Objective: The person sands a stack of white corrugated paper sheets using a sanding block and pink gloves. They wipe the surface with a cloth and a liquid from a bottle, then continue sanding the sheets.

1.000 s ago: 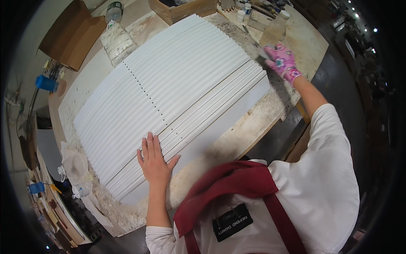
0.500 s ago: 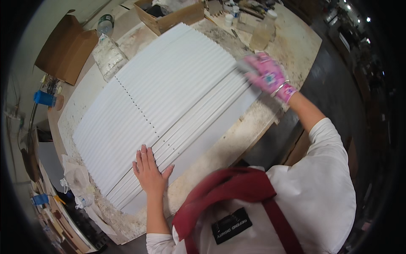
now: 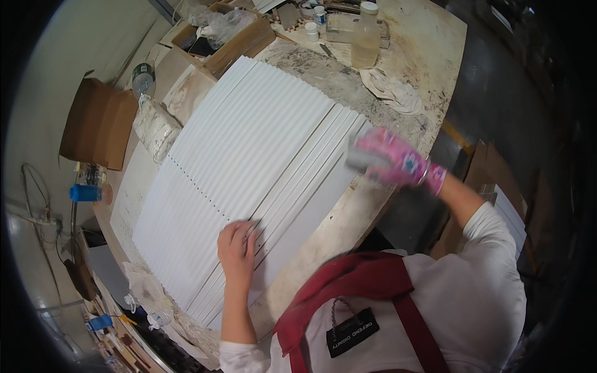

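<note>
A row of long white slats (image 3: 236,137) lies side by side on the table, with a line of small dark holes crossing it. My bare left hand (image 3: 236,248) rests at the near slats by that line, its fingers curled and the thumb drawn in, pinching a white slat's edge. My right hand (image 3: 392,158), in a pink floral glove, grips a grey block (image 3: 360,155) at the right-hand ends of the near slats. Motion blurs this hand and the block, so the block's exact kind is unclear. Beneath the near slats shows a flat white sheet (image 3: 311,224).
The stained worktable (image 3: 429,56) carries a crumpled white cloth (image 3: 392,90), a bottle of yellowish liquid (image 3: 365,40) and small jars. A cardboard box (image 3: 239,46) with plastic bags stands at the back. An open brown carton (image 3: 96,124) and a blue-lidded container (image 3: 86,193) are at left.
My left hand has gone from lying flat with fingers stretched to curled at a slat. My right hand has come nearer with the grey block, uncovering the white cloth. The view has shifted.
</note>
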### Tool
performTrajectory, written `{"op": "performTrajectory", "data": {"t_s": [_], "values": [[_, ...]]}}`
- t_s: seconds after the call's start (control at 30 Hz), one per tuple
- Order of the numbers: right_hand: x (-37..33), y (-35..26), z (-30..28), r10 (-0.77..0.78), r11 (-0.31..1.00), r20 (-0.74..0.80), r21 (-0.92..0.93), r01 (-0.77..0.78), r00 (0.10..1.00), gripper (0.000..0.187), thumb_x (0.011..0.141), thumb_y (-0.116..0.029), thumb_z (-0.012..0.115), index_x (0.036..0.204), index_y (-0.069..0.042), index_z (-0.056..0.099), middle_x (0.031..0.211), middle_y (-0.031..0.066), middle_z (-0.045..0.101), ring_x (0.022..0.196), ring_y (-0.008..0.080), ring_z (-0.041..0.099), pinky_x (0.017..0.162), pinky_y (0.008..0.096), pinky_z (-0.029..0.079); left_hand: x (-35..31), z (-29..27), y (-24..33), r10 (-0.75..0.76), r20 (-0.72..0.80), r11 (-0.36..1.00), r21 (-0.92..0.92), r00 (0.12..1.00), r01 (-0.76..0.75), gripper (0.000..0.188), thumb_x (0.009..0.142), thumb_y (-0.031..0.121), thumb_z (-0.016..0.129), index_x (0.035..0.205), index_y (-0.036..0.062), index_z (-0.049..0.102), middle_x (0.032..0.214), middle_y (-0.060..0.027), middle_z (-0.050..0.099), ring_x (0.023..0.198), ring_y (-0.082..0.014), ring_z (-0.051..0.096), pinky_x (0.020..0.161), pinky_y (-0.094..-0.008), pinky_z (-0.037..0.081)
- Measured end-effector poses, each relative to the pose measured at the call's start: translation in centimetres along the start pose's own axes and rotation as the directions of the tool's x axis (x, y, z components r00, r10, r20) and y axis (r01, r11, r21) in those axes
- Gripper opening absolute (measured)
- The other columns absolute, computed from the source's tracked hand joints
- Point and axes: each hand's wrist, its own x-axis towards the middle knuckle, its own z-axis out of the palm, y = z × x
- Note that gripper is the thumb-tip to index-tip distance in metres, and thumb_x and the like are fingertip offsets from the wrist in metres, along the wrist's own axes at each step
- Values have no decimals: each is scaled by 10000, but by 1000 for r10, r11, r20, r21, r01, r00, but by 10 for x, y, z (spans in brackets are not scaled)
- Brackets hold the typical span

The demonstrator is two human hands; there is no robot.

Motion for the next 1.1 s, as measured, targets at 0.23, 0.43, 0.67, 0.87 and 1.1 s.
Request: {"op": "performTrajectory", "data": {"t_s": [0.23, 0.43, 0.67, 0.87, 1.1], "values": [[-26, -13, 67, 42, 910, -118, 414, 11, 992, 677, 701, -279, 784, 1312, -144, 526, 1228, 162, 497, 1128, 326, 509, 986, 423, 421, 202, 98, 108, 496, 22, 864, -111, 868, -490, 85, 753, 77, 709, 807, 53, 648, 778, -86, 561, 753, -293, 542, 674, -394, 459], [-31, 1, 75, 19, 908, -214, 412, 72, 977, 650, 719, -345, 759, 1302, -165, 535, 1219, 154, 495, 1125, 326, 504, 965, 425, 426, 256, 159, 123, 546, 277, 836, -124, 791, -534, 124, 734, 60, 710, 854, 77, 687, 837, -64, 597, 829, -280, 552, 728, -379, 476], [-29, 10, 69, 8, 883, -163, 465, 69, 987, 661, 725, -368, 743, 1318, -177, 524, 1226, 157, 496, 1131, 323, 501, 972, 427, 420, 269, 170, 138, 490, 372, 845, 21, 789, -534, 87, 766, 133, 701, 801, 61, 668, 847, -81, 624, 824, -299, 555, 738, -391, 472], [-27, 11, 65, 5, 895, -99, 443, 40, 995, 653, 754, -415, 693, 1330, -165, 513, 1252, 162, 491, 1193, 345, 457, 1020, 446, 372, 254, 183, 224, 579, 276, 813, -268, 767, -517, 167, 805, 203, 680, 771, 43, 648, 820, -125, 635, 836, -315, 578, 738, -395, 469], [-29, 11, 68, -4, 907, -137, 416, 61, 991, 671, 744, -422, 698, 1331, -158, 509, 1227, 159, 504, 1159, 345, 479, 1008, 449, 381, 237, 174, 200, 607, 144, 769, -357, 782, -531, 121, 802, 158, 689, 828, 51, 640, 764, -126, 639, 774, -325, 614, 705, -407, 492]]}}
